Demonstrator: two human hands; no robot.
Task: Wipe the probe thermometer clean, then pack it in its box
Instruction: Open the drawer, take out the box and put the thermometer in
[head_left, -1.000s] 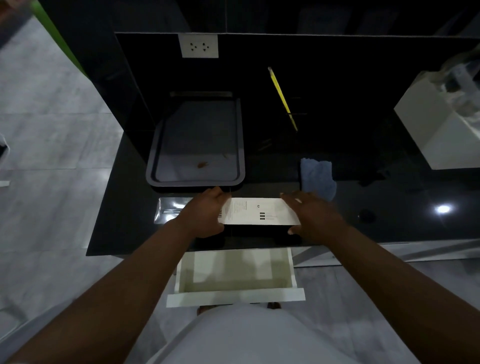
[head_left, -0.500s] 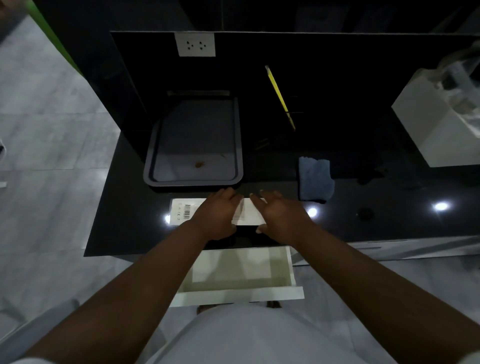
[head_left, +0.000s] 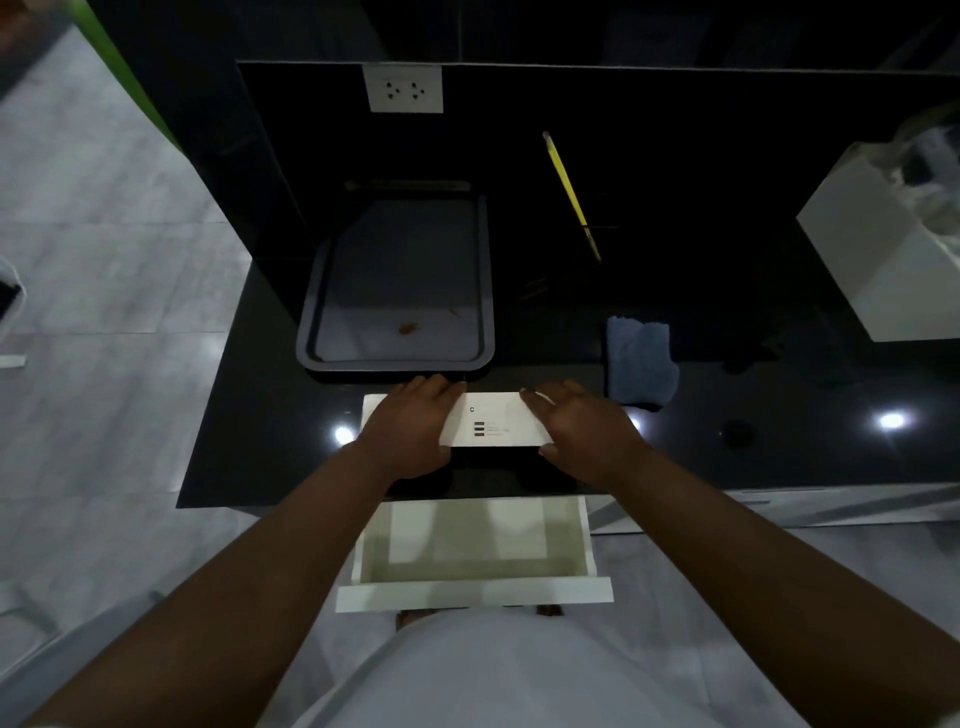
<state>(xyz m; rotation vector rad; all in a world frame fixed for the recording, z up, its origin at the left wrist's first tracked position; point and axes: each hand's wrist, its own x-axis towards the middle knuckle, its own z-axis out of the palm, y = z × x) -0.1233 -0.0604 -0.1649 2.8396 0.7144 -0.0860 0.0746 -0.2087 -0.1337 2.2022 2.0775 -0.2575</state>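
Note:
A long white box (head_left: 493, 423) with small black print lies on the black counter near its front edge. My left hand (head_left: 410, 431) covers the box's left part, fingers curled over its far edge. My right hand (head_left: 582, 428) rests on the box's right end, fingers spread flat on top. A folded blue cloth (head_left: 640, 361) lies just right of the box. The probe thermometer is not visible; the box hides whatever is inside.
A grey tray (head_left: 400, 291) with a small brown speck sits behind the box. A yellow pencil-like stick (head_left: 571, 195) leans at the back. A white container (head_left: 883, 249) stands far right. Below the counter edge, a white drawer (head_left: 472, 558) is pulled out.
The white sleeve has slid left over the inner box, whose barcoded left end no longer sticks out. Both hands have stayed on the box, the right one spreading toward its right end.

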